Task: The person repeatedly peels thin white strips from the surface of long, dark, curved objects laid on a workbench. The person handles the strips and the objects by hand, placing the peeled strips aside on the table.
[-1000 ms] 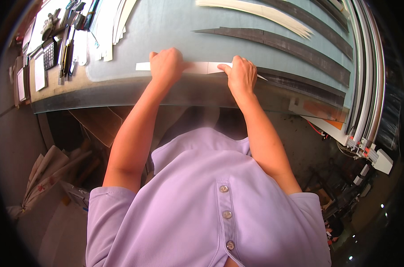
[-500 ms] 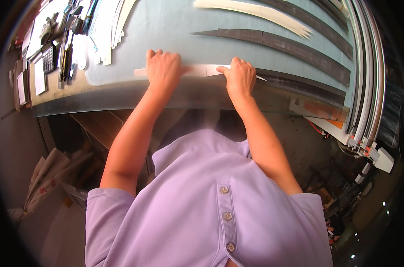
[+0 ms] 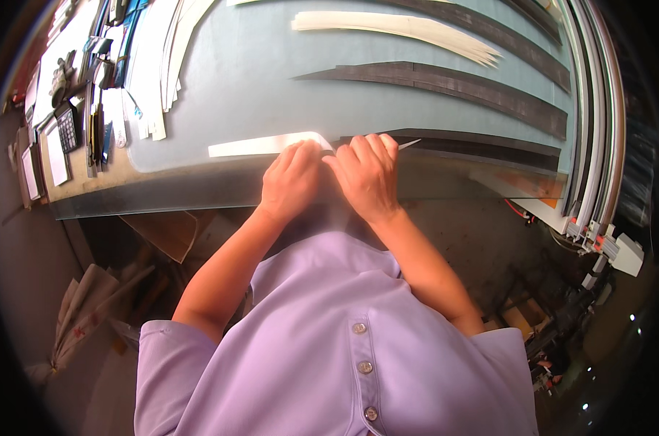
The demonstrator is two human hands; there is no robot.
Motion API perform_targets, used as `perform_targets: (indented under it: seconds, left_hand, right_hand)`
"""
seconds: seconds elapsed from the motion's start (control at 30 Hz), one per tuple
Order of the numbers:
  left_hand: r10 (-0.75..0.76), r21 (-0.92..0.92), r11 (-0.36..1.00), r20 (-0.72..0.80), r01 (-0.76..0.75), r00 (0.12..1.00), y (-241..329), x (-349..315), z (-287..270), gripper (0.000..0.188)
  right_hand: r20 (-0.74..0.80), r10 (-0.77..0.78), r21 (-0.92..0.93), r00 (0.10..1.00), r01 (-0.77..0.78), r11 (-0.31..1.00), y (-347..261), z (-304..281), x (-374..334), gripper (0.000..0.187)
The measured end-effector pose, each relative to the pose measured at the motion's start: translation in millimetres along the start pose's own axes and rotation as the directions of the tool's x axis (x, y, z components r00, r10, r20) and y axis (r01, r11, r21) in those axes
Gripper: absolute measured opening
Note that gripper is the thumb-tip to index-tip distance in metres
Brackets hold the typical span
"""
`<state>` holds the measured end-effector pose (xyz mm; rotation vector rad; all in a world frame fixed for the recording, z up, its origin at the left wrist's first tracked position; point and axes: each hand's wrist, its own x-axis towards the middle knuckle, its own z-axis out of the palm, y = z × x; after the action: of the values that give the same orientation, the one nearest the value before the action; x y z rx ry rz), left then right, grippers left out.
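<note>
Close to the near edge of the glass-topped table (image 3: 220, 94), a long white paper strip (image 3: 249, 145) is bent up in the middle between my hands. My left hand (image 3: 293, 179) has its fingers curled round the strip at the bend. On the other side of the bend, my right hand (image 3: 366, 174) also grips the strip, its fingers folded over. One pointed white end sticks out past the right hand. The fingertips and the part of the strip under them are hidden. Just right of that hand lies a dark strip (image 3: 482, 149).
More dark strips (image 3: 453, 87) and a fanned stack of cream strips (image 3: 395, 27) lie farther back. White strips (image 3: 173, 58), a calculator (image 3: 68, 127) and pens and tools (image 3: 100, 65) crowd the left. Metal rails (image 3: 602, 109) run along the right edge.
My hands have come closer together and nearer to me. The strip, flat before, is now bent up between them. The whole view has shifted slightly.
</note>
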<state>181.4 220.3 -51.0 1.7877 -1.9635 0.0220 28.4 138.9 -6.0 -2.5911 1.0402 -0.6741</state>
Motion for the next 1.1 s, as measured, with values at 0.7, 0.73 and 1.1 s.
perform_targets:
  seconds: [0.7, 0.73, 1.1]
  left_hand:
    - [-0.056, 0.023, 0.998, 0.078, 0.054, 0.995, 2.0, 5.1, 2.1, 0.043]
    - [-0.056, 0.023, 0.998, 0.082, 0.055, 0.995, 1.8, 4.8, 2.0, 0.043]
    - [-0.033, 0.061, 0.998, 0.062, 0.029, 0.998, 3.5, 9.0, 2.1, 0.033]
  right_hand:
    - [-0.027, 0.566, -0.053, 0.824, -0.566, 0.822, 125.4, -20.1, -23.0, 0.028]
    - [-0.029, 0.56, -0.055, 0.828, -0.561, 0.826, 126.0, -19.4, -23.4, 0.028]
    - [-0.068, 0.505, -0.085, 0.86, -0.51, 0.856, 126.8, -15.2, -23.9, 0.028]
